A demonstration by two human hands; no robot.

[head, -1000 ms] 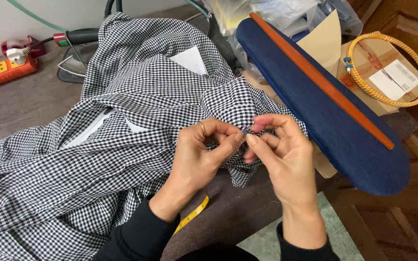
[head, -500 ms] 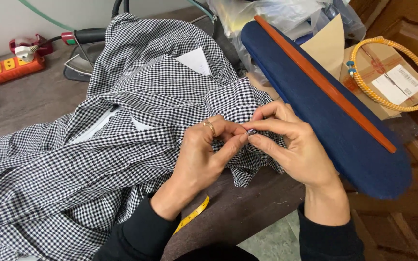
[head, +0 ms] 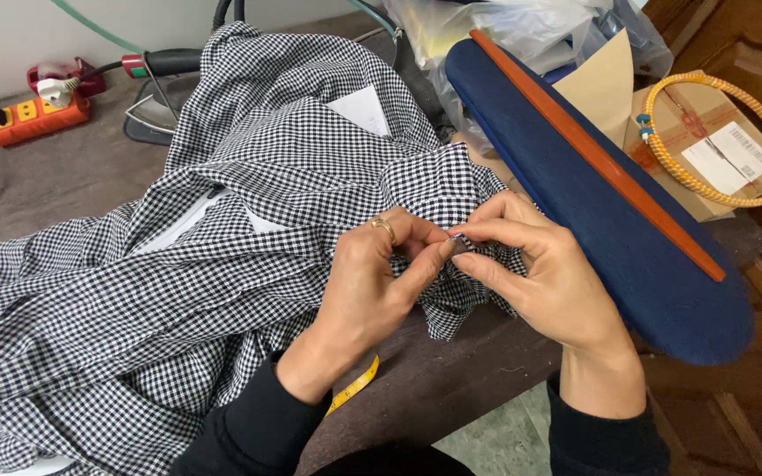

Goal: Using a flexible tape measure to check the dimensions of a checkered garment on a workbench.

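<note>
Pinching a fold of the checked shirt (head: 222,264) on the table (head: 63,176), the left hand (head: 372,291) and right hand (head: 549,282) meet fingertip to fingertip; keeping the cloth taut and grip small seems wise.

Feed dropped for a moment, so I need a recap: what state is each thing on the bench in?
Left hand: pinching the checked shirt.
Right hand: pinching the same fold.
Checked shirt: crumpled, spread over the table.
Tape measure: partly hidden under the arm.
Power strip: plug inserted.
Yellow hoop: on a box.
</note>
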